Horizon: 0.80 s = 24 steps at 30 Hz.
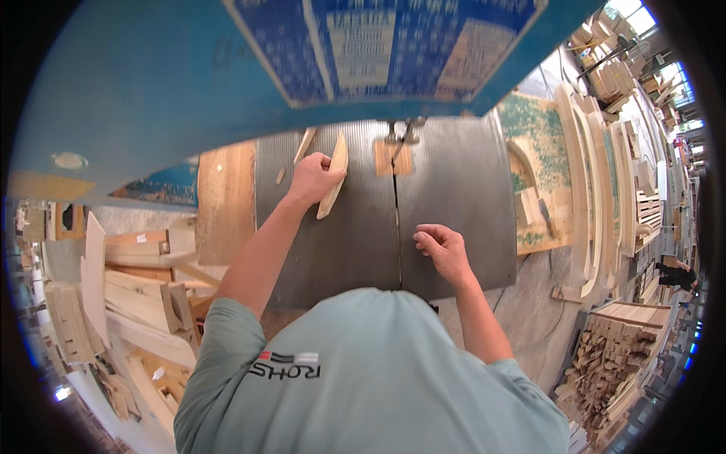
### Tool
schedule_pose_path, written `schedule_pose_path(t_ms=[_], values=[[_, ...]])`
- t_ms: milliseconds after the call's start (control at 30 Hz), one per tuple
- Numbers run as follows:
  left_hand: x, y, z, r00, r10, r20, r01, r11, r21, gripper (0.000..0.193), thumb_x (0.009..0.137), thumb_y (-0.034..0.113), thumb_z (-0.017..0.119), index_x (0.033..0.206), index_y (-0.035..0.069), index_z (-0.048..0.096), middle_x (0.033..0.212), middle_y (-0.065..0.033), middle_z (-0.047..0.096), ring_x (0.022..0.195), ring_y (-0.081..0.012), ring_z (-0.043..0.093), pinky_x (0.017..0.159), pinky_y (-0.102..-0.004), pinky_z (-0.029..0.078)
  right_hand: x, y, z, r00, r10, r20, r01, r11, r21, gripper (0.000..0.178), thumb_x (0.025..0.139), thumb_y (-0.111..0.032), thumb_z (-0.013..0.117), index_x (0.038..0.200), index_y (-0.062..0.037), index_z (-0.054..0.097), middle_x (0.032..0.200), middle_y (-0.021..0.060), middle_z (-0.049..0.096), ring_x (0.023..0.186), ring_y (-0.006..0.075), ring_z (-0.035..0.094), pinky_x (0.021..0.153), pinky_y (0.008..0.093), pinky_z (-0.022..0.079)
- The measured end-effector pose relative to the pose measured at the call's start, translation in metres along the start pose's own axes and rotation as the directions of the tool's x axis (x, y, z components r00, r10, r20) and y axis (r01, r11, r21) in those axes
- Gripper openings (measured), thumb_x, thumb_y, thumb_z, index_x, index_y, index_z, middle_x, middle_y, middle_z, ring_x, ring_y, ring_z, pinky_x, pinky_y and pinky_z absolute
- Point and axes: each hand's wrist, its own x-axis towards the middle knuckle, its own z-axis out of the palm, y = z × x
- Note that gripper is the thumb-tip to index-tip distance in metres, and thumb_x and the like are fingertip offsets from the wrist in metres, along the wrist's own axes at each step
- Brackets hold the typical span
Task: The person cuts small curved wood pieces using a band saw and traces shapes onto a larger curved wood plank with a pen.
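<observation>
My left hand [314,180] pinches a short, slightly curved piece of pale wood [333,178] with pointed ends. It is over the left part of the grey bandsaw table [333,250]. To the right of the wood, the thin saw blade [394,157] stands at a square wooden insert [404,160], where the table's slot [398,227] ends. My right hand [445,250] is above the table just right of that slot, its fingers loosely curled together with nothing visible in them. A narrow wood offcut [305,145] and a smaller scrap [280,176] lie left of my left hand.
The blue saw housing [189,83] overhangs the far side. A wooden board [227,200] adjoins the table's left edge. On the right, a green-stained board [541,151] carries a curved wood piece [523,163]. Stacked timber [612,356] stands lower right; more wood parts [144,299] crowd the left.
</observation>
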Motion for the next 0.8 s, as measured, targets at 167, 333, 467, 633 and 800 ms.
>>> schedule_pose_path(t_ms=[167, 333, 467, 633, 800], values=[[-0.107, -0.019, 0.032, 0.999, 0.049, -0.006, -0.048, 0.937, -0.346, 0.047, 0.080, 0.024, 0.081, 0.116, -0.003, 0.066, 0.098, -0.0133, 0.073, 0.088, -0.0218, 0.070, 0.080, -0.0336, 0.055, -0.018, 0.010, 0.039, 0.988, 0.019, 0.151, -0.004, 0.995, -0.098, 0.035, 0.097, -0.020, 0.069, 0.122, 0.0043, 0.066, 0.097, 0.0064, 0.072, 0.084, 0.0103, 0.065, 0.075, 0.0266, 0.054], [-0.178, -0.023, 0.066, 0.991, 0.102, -0.081, -0.122, 0.945, -0.304, 0.047, 0.080, 0.021, 0.081, 0.118, -0.001, 0.065, 0.100, -0.0138, 0.065, 0.087, -0.0238, 0.067, 0.078, -0.0358, 0.055, -0.019, 0.023, 0.059, 0.976, -0.063, 0.210, 0.094, 0.986, -0.138, 0.043, 0.096, -0.020, 0.071, 0.129, 0.0062, 0.061, 0.105, 0.0090, 0.072, 0.089, 0.0122, 0.066, 0.079, 0.0280, 0.055], [-0.173, -0.006, 0.088, 0.950, 0.305, -0.069, -0.313, 0.934, -0.170, 0.044, 0.082, 0.021, 0.079, 0.119, 0.001, 0.066, 0.095, -0.0126, 0.066, 0.084, -0.0244, 0.066, 0.074, -0.0363, 0.053, -0.016, 0.022, 0.067, 0.975, -0.156, 0.157, 0.179, 0.973, -0.148, 0.044, 0.097, -0.019, 0.070, 0.132, 0.0059, 0.059, 0.103, 0.0070, 0.071, 0.086, 0.0091, 0.064, 0.073, 0.0262, 0.055], [-0.151, 0.020, 0.103, 0.856, 0.512, -0.075, -0.516, 0.854, -0.060, 0.037, 0.080, 0.021, 0.077, 0.113, 0.005, 0.067, 0.090, -0.0164, 0.065, 0.085, -0.0337, 0.063, 0.076, -0.0437, 0.051, 0.001, 0.025, 0.056, 0.990, -0.126, -0.063, 0.123, 0.991, -0.052, 0.033, 0.094, -0.015, 0.069, 0.120, 0.0051, 0.066, 0.081, 0.0071, 0.069, 0.066, 0.0101, 0.062, 0.061, 0.0285, 0.053], [-0.162, 0.016, 0.108, 0.887, 0.461, -0.036, -0.451, 0.880, 0.147, 0.030, 0.082, 0.020, 0.074, 0.109, 0.008, 0.067, 0.081, -0.0151, 0.063, 0.078, -0.0348, 0.063, 0.070, -0.0458, 0.052, 0.017, 0.020, 0.054, 0.969, -0.222, -0.109, 0.214, 0.974, -0.074, 0.027, 0.094, -0.017, 0.068, 0.109, 0.0048, 0.069, 0.079, 0.0083, 0.068, 0.063, 0.0120, 0.060, 0.060, 0.0301, 0.052]])
